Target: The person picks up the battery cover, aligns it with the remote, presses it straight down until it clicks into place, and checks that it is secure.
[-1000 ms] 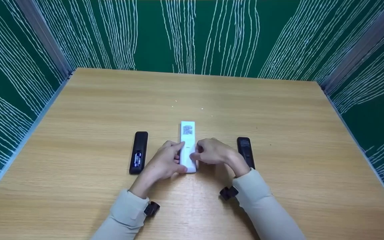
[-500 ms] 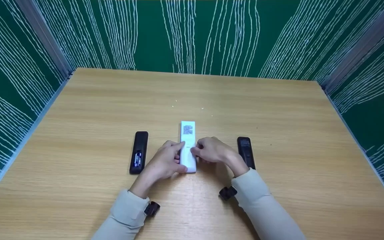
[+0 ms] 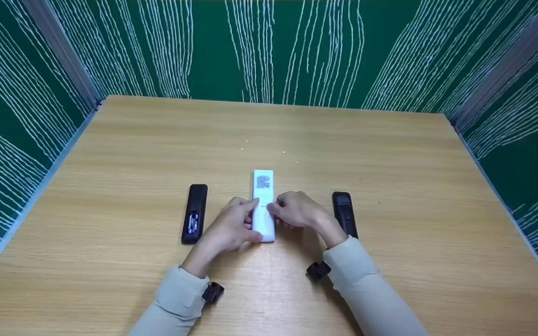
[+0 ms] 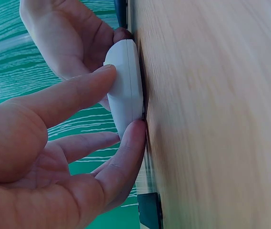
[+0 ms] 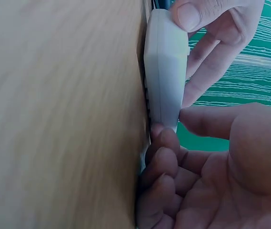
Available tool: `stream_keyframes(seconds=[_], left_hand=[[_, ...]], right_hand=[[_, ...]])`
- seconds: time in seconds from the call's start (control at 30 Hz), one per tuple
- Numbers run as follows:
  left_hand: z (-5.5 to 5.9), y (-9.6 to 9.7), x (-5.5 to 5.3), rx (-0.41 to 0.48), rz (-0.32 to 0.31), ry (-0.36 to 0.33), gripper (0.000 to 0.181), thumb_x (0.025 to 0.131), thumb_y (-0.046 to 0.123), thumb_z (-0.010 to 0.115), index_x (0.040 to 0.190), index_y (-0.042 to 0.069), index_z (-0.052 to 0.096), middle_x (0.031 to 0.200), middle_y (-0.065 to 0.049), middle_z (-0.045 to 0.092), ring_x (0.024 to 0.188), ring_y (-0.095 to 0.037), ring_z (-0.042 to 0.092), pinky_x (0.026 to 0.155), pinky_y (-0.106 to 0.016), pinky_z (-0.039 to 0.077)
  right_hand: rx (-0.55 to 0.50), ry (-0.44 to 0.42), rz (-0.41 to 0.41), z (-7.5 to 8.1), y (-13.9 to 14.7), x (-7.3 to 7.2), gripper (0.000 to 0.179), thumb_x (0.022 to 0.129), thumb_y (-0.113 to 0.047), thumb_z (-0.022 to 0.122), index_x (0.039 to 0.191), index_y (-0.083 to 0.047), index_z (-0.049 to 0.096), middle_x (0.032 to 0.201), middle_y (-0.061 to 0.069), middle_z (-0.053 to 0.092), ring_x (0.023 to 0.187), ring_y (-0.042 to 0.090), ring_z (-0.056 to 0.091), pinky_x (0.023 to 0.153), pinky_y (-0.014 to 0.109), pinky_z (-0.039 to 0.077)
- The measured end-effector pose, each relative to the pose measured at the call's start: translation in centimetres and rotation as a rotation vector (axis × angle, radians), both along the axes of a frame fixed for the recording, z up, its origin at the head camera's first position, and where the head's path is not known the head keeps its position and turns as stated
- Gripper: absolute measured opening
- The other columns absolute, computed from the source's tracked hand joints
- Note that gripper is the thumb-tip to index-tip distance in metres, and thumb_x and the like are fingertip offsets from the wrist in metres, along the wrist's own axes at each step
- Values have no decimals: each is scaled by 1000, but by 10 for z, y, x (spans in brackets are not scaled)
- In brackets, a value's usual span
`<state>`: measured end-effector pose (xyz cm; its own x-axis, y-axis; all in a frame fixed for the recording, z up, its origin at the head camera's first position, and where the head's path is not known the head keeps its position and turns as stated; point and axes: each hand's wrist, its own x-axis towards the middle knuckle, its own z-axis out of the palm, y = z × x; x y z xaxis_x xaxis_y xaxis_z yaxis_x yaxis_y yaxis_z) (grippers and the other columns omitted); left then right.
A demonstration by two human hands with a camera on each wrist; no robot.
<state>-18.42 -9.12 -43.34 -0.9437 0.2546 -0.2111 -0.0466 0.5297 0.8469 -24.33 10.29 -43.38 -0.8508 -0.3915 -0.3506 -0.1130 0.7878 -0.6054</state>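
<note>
A white remote control (image 3: pixel 263 224) lies back side up on the table, a printed code square near its far end. My left hand (image 3: pixel 232 225) holds it from the left, with one digit on its back, another at the near end and fingers along the side. From the right, my right hand (image 3: pixel 298 210) pinches it, the thumb (image 5: pixel 206 121) on the back near its middle and curled fingers low against the side. In the left wrist view the remote's rounded end (image 4: pixel 123 62) shows between the hands. Its underside is hidden against the wood.
A black remote control (image 3: pixel 197 200) lies to the left, its battery compartment uncovered with batteries inside. Another black remote (image 3: pixel 343 205) lies on the right, partly behind the right wrist. Tiny white specks dot the wooden table (image 3: pixel 269 126) beyond. Green white-streaked walls (image 3: pixel 213 46) enclose it.
My right thumb has slid a little away from me along the white remote's back, toward its middle. The left hand and the remotes stay in place.
</note>
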Motion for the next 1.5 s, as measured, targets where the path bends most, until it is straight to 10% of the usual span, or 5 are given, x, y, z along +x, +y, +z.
stream_keyframes(seconds=[0.77, 1.5], left_hand=[[11, -8, 0, -28, -21, 82, 89, 85, -2, 84, 162, 4, 39, 137, -14, 54, 111, -25, 59, 97, -36, 57], [36, -88, 15, -149, 43, 338, 75, 93, 15, 83, 160, 14, 49, 153, -16, 49, 130, -40, 58, 108, -55, 54]], right_hand=[[-52, 202, -38, 13, 5, -3, 24, 106, -34, 64, 112, -11, 68, 83, 4, 64, 70, 17, 56, 60, 28, 46], [-193, 397, 42, 29, 5, -1, 23, 103, -16, 66, 121, -3, 70, 106, 4, 73, 95, 19, 67, 80, 34, 61]])
